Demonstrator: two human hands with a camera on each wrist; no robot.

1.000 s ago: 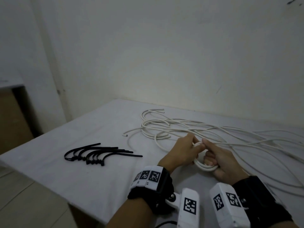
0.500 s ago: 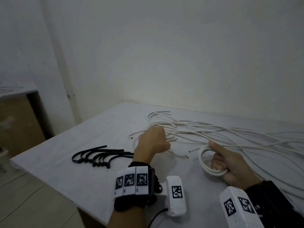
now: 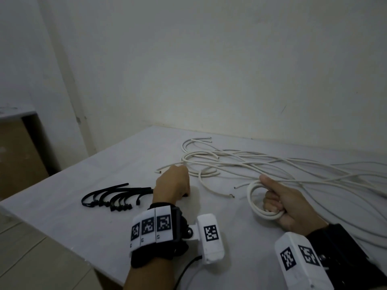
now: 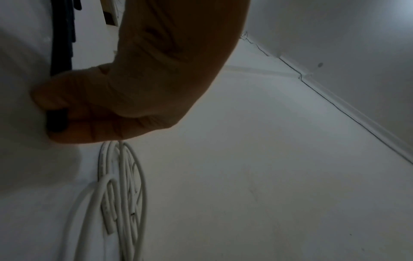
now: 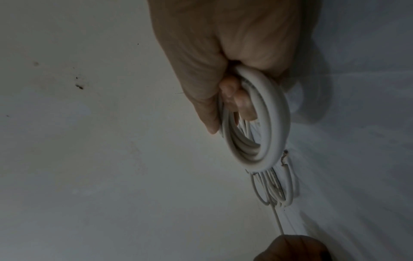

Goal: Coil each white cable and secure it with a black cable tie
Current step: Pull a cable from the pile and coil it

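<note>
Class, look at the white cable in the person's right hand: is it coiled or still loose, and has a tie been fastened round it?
Coiled, not tied. The white cable forms stacked loops in the right hand; no black band circles them.

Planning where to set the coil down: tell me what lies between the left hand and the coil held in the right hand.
In the head view, between the left hand and the coiled cable lie bare table and two loose cable ends.

Bare white walls (image 3: 209, 59), white table (image 3: 83, 222), tiled floor (image 3: 31, 264)
</note>
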